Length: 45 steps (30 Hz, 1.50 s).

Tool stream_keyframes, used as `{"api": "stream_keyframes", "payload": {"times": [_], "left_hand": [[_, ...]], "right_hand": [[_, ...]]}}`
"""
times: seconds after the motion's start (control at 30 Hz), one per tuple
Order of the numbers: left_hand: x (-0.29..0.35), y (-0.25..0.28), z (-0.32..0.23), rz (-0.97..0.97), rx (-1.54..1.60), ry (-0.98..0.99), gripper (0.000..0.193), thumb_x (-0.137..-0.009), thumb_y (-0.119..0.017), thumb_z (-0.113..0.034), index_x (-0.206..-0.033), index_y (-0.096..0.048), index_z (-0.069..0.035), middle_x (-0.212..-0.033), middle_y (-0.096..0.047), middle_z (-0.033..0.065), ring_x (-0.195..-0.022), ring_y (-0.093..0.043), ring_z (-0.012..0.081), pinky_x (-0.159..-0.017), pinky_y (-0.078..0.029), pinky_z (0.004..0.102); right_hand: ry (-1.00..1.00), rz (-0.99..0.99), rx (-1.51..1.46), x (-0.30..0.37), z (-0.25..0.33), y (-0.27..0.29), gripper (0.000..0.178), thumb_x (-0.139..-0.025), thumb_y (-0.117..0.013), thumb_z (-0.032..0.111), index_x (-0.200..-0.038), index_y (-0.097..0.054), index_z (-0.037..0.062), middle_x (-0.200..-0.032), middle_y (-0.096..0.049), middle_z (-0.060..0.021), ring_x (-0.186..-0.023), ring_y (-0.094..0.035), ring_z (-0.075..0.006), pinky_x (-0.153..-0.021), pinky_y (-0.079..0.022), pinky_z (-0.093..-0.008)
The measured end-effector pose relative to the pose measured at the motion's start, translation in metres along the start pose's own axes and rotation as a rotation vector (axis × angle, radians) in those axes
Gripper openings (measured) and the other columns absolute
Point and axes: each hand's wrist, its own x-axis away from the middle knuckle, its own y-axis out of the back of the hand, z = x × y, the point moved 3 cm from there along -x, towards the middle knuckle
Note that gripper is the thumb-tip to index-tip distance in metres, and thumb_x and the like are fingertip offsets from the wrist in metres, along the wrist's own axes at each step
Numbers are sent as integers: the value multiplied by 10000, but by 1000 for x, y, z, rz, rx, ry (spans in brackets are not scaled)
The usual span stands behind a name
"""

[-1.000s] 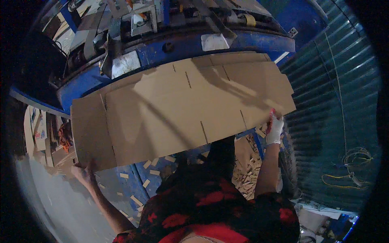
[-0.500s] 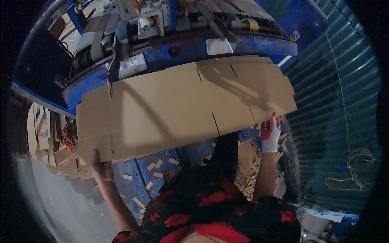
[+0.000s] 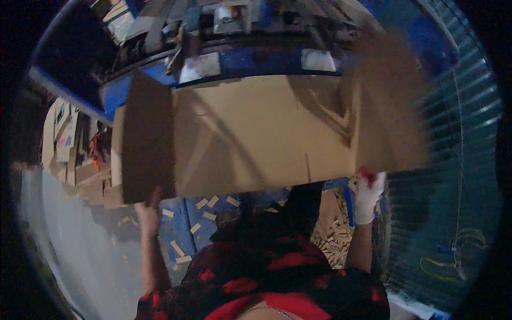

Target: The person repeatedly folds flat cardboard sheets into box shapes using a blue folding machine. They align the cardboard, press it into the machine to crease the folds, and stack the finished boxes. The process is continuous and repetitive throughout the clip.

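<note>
A wide brown cardboard sheet (image 3: 250, 133) spans the space between my hands in front of the machine. Its left end panel (image 3: 149, 141) and its taller right end panel (image 3: 392, 101) are bent up along creases, and the right one is smeared by motion. At the near left corner, my bare left hand (image 3: 149, 210) grips the edge, its thumb showing on the panel. My right hand (image 3: 369, 197), in a white glove with red fingertips, grips the near edge below the right fold. A short dark slot cuts into the near edge left of that glove.
A blue machine (image 3: 256, 58) with metal plates and rollers runs along the far side. Corrugated green sheeting (image 3: 469, 149) walls the right. Stacked cardboard pieces (image 3: 69, 144) stand at left. Small cardboard scraps (image 3: 333, 234) litter the floor beside my legs.
The sheet lay nearly flat before; its left and right end panels now stand bent up. Both hands have moved a little rightward in view, still gripping the near edge.
</note>
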Motion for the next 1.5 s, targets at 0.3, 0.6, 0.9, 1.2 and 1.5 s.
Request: {"api": "stream_keyframes", "payload": {"times": [0.3, 0.6, 0.9, 1.2, 1.5], "left_hand": [[-18, -101, -53, 219, -521, -754, 648, -725, -537, 168, -1330, -505, -62, -1375, -480, 177, -1263, -456, 372, -1057, -380, 424], [-38, -92, -92, 187, -591, -776, 708, -654, -634, 98, -1326, -518, -92, -1322, -544, 134, -1218, -507, 373, -1004, -448, 427], [-118, -149, -99, 7, -541, -971, 801, -569, -750, 9, -1328, -517, -98, -1330, -544, 109, -1227, -504, 361, -1015, -435, 428], [-158, -149, -105, 33, -572, -844, 773, -591, -734, -14, -1328, -525, -112, -1332, -541, 125, -1249, -484, 357, -1022, -411, 438], [-140, -159, -100, -16, -558, -795, 635, -706, -515, 116, -1310, -537, -82, -1305, -561, 132, -1216, -513, 356, -983, -441, 433]], "right_hand": [[988, 801, 1094, 24, 29, -82, 581, -660, -768, 252, -1180, -564, 93, -1296, -458, -169, -1232, -411, -415, -1051, -286, -593], [1221, 609, 882, 11, 53, -70, 476, -676, -624, 133, -1151, -614, 98, -1209, -523, -209, -1091, -523, -412, -913, -408, -588], [1360, 394, 1036, -89, 39, -132, 414, -837, -519, 192, -1247, -570, 170, -1276, -494, -154, -1152, -489, -388, -964, -395, -549], [1361, 487, 865, -98, 37, -161, 400, -834, -493, 220, -1215, -581, 139, -1190, -497, -170, -1084, -521, -415, -852, -441, -546], [1180, 600, 713, -136, 40, -152, 411, -830, -533, 178, -1238, -573, 154, -1260, -478, -128, -1148, -492, -370, -963, -432, -529]]}}
